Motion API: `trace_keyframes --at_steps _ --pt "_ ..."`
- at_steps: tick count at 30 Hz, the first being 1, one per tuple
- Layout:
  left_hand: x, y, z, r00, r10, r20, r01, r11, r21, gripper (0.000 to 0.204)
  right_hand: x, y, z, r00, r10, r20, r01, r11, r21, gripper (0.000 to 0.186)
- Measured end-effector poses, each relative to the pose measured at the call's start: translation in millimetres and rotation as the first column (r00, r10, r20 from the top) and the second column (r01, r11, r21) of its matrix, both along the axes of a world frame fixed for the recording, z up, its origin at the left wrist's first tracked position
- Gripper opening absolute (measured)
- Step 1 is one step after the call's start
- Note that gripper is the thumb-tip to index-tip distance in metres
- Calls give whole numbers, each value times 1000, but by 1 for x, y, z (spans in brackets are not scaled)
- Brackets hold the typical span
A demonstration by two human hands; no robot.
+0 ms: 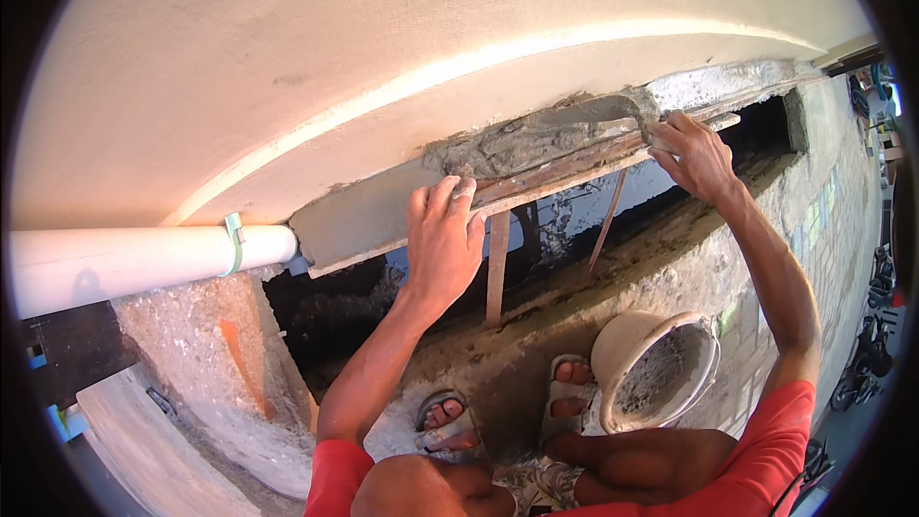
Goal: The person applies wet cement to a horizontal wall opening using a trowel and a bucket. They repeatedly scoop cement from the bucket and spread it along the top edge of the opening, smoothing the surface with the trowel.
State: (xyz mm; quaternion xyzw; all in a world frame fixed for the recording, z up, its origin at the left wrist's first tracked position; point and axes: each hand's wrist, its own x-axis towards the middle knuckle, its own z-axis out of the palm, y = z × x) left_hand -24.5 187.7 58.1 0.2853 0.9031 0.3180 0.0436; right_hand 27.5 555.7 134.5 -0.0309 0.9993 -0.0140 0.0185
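My right hand [691, 155] is closed around the handle of a trowel, at the right part of the ledge. The trowel's blade [593, 112] points left and lies against wet grey mortar [526, 144] at the foot of the wall. Along the mortar's front edge runs a long wooden plank [574, 170]. At the plank's left end, my left hand [445, 244] has its fingers bent over the top edge, with the thumb lower down in front. Its palm side is hidden.
Below the plank, a trench [546, 239] holds dark water, with a wooden prop [497, 268] standing in it. A bucket of grey mortar [659, 373] stands by my right foot. A white pipe [144, 263] runs along the wall at left. Parked motorcycles [866, 359] show far right.
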Motion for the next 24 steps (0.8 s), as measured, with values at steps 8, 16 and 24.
trace_keyframes --at_steps 8,16,24 --pt "5 5 4 1000 -17 -16 18 999 28 40 3 5 -3 999 25 -29 -22 993 112 33" --pt "4 8 6 998 -6 60 5 1000 27 37 2 1 -14 997 60 -44 -53 987 149 28" --pt "16 0 32 999 -53 -7 54 990 127 24 107 -16 113 936 -345 75 353 912 -209 38"
